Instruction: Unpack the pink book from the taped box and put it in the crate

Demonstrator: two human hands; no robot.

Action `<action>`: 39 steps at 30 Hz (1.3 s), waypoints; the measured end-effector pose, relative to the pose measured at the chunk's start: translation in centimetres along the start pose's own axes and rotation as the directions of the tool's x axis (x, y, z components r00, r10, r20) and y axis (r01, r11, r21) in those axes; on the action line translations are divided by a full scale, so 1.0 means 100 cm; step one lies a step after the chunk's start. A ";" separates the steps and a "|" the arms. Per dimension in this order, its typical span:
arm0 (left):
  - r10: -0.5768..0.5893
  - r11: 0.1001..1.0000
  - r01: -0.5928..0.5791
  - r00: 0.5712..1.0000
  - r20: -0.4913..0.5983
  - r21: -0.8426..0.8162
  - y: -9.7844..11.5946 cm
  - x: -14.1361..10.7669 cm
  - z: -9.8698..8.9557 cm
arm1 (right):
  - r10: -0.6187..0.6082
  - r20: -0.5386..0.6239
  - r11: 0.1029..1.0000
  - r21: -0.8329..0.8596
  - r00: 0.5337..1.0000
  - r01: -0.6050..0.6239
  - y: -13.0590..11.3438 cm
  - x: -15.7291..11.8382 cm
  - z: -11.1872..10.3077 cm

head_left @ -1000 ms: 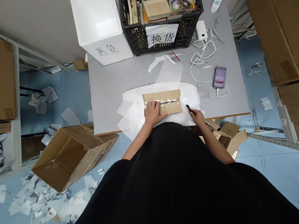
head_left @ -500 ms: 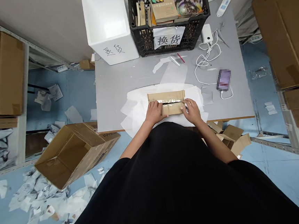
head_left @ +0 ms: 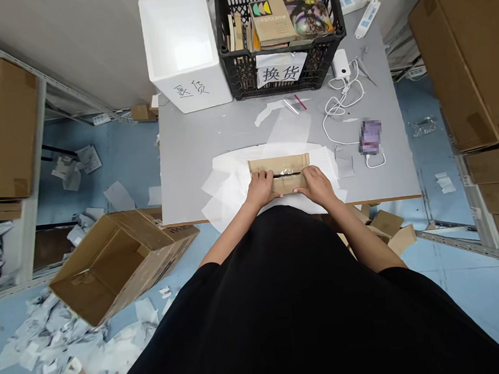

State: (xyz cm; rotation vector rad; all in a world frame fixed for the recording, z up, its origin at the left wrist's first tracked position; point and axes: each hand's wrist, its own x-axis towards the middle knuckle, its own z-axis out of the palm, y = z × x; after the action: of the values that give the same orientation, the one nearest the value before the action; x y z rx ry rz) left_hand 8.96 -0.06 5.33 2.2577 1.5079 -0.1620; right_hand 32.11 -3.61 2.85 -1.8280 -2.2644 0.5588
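The left hand and the right hand both grasp a flat, rectangular, brown cardboard packet with shiny clear tape, one at each end, gripping from its near side. The packet lies between them, over thin white paper sheets, close to the near edge of the grey, rectangular desk.

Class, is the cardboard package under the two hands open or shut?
Partly open: a dark gap runs along the cardboard package between the left hand and right hand.
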 end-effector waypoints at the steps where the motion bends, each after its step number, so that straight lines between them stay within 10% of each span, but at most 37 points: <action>1: -0.006 1.000 0.006 1.000 -0.001 -0.008 0.000 -0.002 0.001 | 0.015 -0.004 1.000 -0.003 1.000 -0.015 -0.001 -0.001 0.000; 24: 0.152 0.980 -0.143 0.987 -0.051 0.136 -0.034 -0.017 -0.016 | 0.087 -0.044 0.996 -0.004 0.995 -0.087 -0.006 -0.009 0.011; 39: 0.093 0.979 -0.128 0.973 -0.211 -0.159 -0.036 -0.081 0.024 | -0.047 -0.021 0.998 0.049 0.999 0.048 -0.002 -0.050 0.013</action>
State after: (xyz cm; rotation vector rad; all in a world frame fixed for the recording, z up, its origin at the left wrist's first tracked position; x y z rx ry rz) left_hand 2.68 -6.78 4.79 2.2654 1.4269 0.2299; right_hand 32.54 -8.72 2.21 -1.7448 -2.2536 0.5804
